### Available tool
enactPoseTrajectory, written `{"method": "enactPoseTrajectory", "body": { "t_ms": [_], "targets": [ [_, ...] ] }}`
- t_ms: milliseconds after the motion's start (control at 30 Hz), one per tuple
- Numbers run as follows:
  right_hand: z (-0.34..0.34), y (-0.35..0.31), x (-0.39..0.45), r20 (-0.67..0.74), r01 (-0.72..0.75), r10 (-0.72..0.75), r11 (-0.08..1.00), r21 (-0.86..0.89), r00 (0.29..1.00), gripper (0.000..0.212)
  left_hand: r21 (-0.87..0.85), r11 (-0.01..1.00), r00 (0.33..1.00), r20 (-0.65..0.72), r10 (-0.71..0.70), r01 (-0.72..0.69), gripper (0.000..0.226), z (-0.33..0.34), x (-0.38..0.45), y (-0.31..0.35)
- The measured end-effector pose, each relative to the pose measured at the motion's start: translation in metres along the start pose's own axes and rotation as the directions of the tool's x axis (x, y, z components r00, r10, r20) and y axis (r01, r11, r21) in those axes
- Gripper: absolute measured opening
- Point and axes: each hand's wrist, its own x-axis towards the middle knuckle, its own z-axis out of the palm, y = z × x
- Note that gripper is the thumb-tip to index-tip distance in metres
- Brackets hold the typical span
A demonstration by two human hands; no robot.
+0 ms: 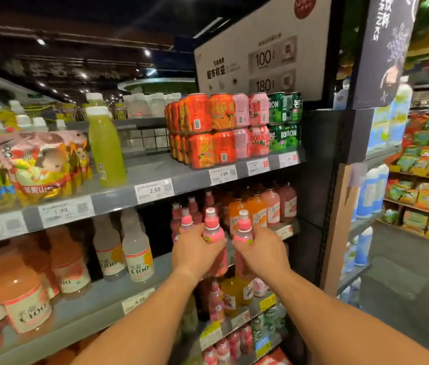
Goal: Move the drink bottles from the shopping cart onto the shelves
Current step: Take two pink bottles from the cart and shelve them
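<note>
Pink bottles (pixel 213 233) beside "2.59" tag (pixel 154 191)

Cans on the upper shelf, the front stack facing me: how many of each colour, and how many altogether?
Orange cans: 4
Pink cans: 4
Green cans: 4
Total: 12

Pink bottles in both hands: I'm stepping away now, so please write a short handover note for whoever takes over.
Left hand grips one pink bottle; right hand grips a second pink bottle. Both are held up in front of the second shelf, beside the pink bottles already standing there. Neither is set down yet. Left: place both. The shopping cart is out of view, so what remains in it cannot be told.
</note>
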Motion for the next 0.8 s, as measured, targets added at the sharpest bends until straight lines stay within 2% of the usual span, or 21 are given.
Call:
{"method": "enactPoseTrajectory", "body": {
  "t_ms": [167,233,433,533,600,733,800],
  "targets": [
    [0.015,0.015,0.056,0.013,0.080,-0.080,0.997,0.000,0.997,0.025,0.126,0.992,1.000,-0.016,0.008,-0.006,0.037,0.018,0.026,0.008],
    [0.023,0.021,0.078,0.037,0.103,-0.104,0.994,0.031,0.994,0.020,0.153,0.988,0.999,-0.047,0.005,0.002,0.038,0.028,0.035,0.012],
    [0.041,0.034,0.125,0.132,0.188,-0.205,0.973,0.133,0.970,0.025,0.156,0.976,0.979,-0.161,-0.125,0.151,0.029,0.052,0.059,0.023],
    [0.052,0.039,0.137,0.210,0.206,-0.229,0.970,0.126,0.950,0.012,0.247,0.942,0.962,-0.206,-0.180,0.230,0.033,0.064,0.068,0.018],
    [0.057,0.041,0.140,0.237,0.228,-0.254,0.964,0.134,0.937,0.012,0.314,0.906,0.953,-0.200,-0.229,0.284,0.031,0.071,0.071,0.014],
    [0.065,0.044,0.147,0.309,0.473,-0.457,0.881,0.027,0.834,0.010,0.375,0.870,0.945,-0.189,-0.267,0.321,0.027,0.081,0.078,0.006],
    [0.067,0.045,0.150,0.309,0.419,-0.414,0.906,0.055,0.856,0.009,0.399,0.859,0.944,-0.198,-0.262,0.322,0.030,0.086,0.081,0.003]
  ]
}}
